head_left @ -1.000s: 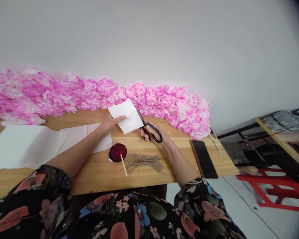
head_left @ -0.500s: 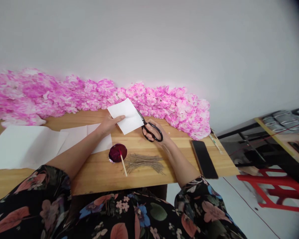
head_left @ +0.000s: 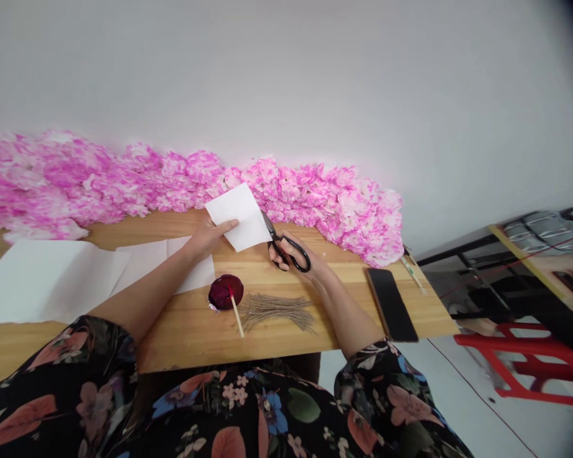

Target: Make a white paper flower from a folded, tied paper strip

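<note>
My left hand (head_left: 209,236) pinches a small folded white paper (head_left: 239,215) and holds it above the wooden table (head_left: 286,346). My right hand (head_left: 293,254) has its fingers through the loops of black scissors (head_left: 281,242). The scissor blades meet the paper's right edge. Below the hands stand a dark red dish (head_left: 225,292) with a brush (head_left: 235,312) resting in it and a bundle of brown twine pieces (head_left: 277,310).
A long bank of pink paper flowers (head_left: 181,184) lines the wall at the table's back. White paper sheets (head_left: 52,280) lie at the left. A black phone (head_left: 391,304) lies at the right, near a thin pen (head_left: 413,273). A red stool (head_left: 530,369) stands on the floor at right.
The paper and the scissors have shifted slightly left and up, and the blades have worked along the paper's right edge. Everything else on the table is unchanged.
</note>
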### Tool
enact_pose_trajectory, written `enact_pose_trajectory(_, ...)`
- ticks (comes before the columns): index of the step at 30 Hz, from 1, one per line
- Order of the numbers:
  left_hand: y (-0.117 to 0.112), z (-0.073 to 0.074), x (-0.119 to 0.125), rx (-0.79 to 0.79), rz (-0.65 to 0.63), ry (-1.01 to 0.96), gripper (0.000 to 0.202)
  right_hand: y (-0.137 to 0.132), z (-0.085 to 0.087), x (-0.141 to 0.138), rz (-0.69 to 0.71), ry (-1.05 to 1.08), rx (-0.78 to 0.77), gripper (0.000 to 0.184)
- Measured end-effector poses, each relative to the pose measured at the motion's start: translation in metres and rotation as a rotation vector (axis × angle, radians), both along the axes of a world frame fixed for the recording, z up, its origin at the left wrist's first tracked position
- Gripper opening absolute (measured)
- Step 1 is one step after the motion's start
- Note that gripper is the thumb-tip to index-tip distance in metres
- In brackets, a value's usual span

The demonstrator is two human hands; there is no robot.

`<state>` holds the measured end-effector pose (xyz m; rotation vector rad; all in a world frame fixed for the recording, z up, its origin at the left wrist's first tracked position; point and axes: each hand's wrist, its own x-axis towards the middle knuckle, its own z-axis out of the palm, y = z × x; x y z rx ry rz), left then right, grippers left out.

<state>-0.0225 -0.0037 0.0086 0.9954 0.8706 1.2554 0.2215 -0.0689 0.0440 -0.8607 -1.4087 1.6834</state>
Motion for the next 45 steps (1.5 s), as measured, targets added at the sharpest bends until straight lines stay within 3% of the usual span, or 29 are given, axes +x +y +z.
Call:
enact_pose_trajectory(7,-0.005,0.003,0.003,0.058,-0.026,0.127,0.077,0.002,-0.003,0.001,0.012,-0.04,0.08,0.045)
enact_pose_trajectory(12,-0.006,0.007,0.004,0.047,-0.03,0.181,0.083,0.002,-0.002,-0.001,-0.061,-0.024,0.056,0.047)
enact_pose_trajectory(24,-0.002,0.001,0.004,-0.019,-0.013,0.084,0.074,-0.002,0.004,-0.003,-0.112,0.022,0.039,0.043)
enact_pose_trajectory(39,-0.002,0.0,0.005,0.04,0.009,0.086,0.069,-0.001,0.009,-0.003,-0.184,-0.048,-0.028,0.051)
enact_pose_trajectory(45,-0.003,0.003,0.005,0.056,0.0,0.074,0.068,-0.001,0.006,0.0,-0.081,0.005,-0.102,0.051)
